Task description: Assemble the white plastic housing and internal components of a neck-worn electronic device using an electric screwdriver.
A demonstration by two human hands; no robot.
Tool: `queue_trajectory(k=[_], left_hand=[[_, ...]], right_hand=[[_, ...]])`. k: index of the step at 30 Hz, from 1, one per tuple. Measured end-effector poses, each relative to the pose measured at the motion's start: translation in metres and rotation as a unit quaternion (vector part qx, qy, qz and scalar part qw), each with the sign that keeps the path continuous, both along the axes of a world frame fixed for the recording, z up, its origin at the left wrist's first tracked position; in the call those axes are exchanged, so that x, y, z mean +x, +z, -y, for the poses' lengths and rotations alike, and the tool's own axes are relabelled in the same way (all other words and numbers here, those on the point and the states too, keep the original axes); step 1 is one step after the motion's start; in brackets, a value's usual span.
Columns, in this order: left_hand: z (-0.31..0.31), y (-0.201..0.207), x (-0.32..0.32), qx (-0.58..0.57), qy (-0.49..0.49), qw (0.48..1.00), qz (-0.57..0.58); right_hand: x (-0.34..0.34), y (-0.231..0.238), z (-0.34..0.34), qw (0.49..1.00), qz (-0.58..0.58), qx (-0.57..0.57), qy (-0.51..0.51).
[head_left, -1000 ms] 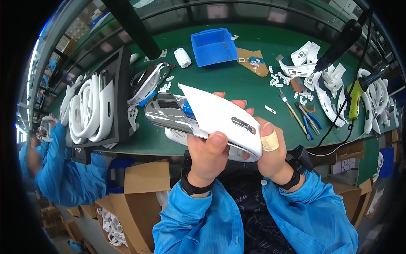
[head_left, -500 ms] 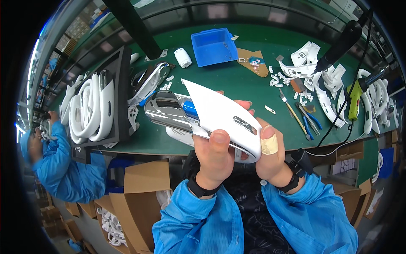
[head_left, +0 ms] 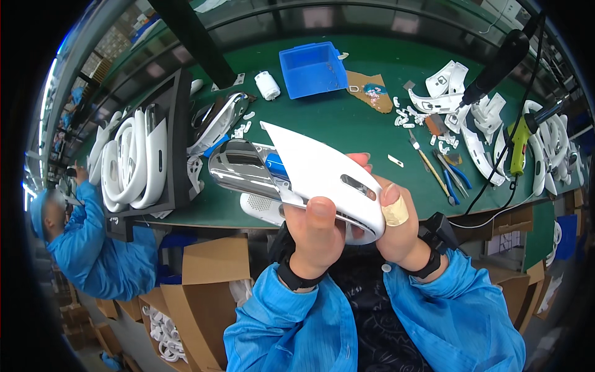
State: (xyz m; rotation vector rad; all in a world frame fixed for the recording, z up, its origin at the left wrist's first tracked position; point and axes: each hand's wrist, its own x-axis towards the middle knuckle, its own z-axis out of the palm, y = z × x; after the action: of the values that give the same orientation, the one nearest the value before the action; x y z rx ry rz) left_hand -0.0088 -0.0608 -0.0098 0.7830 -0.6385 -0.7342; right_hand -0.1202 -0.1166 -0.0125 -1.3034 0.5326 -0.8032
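Both hands hold a curved white plastic device housing [head_left: 319, 164] up over the near edge of the bench. My left hand [head_left: 316, 239] is closed around its underside, thumb on the near side. At the right end, my right hand [head_left: 396, 232] grips it, its thumb wrapped in pale tape beside an oval slot. A glossy dark chrome cover [head_left: 238, 167] sticks out of the housing's left end. Between cover and white shell shows a blue cylinder [head_left: 275, 165]. A perforated white part [head_left: 259, 208] lies underneath. Most fingers are hidden behind the housing.
A blue bin [head_left: 310, 68] stands at the back. Pliers [head_left: 457, 173], a brush [head_left: 424, 158] and small white clips [head_left: 409, 116] lie right, below a hanging black screwdriver [head_left: 496, 68]. Left are a dark tray [head_left: 180, 136] of white housings and a co-worker in blue [head_left: 93, 242].
The device has tilted a little and shifted slightly left, and more of the perforated part shows below. Both hands keep their hold. The co-worker's arms have moved a little.
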Motion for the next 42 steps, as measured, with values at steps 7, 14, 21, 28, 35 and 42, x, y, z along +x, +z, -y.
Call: queue_trajectory(k=[7,14,21,28,35,42], left_hand=[[0.001,-0.001,0.001,0.001,-0.008,1.0,-0.012],[-0.002,-0.003,0.001,0.009,-0.046,0.998,-0.032],[-0.012,0.002,0.011,0.02,-0.102,0.994,-0.045],[-0.012,0.005,0.015,0.004,-0.093,0.995,-0.029],[-0.008,0.002,0.003,0.004,-0.014,1.0,-0.006],[-0.003,0.001,0.005,0.033,-0.016,0.999,0.037]], right_hand=[[-0.006,-0.005,0.015,0.989,0.036,0.071,0.123],[-0.004,-0.006,0.002,0.989,0.054,0.134,0.043],[-0.007,-0.007,0.001,0.995,0.034,0.088,0.041],[-0.002,-0.014,0.001,0.999,0.037,-0.013,0.016],[-0.005,-0.007,0.0,0.999,0.033,-0.012,0.042],[-0.011,-0.003,0.005,0.999,-0.006,-0.021,0.028]])
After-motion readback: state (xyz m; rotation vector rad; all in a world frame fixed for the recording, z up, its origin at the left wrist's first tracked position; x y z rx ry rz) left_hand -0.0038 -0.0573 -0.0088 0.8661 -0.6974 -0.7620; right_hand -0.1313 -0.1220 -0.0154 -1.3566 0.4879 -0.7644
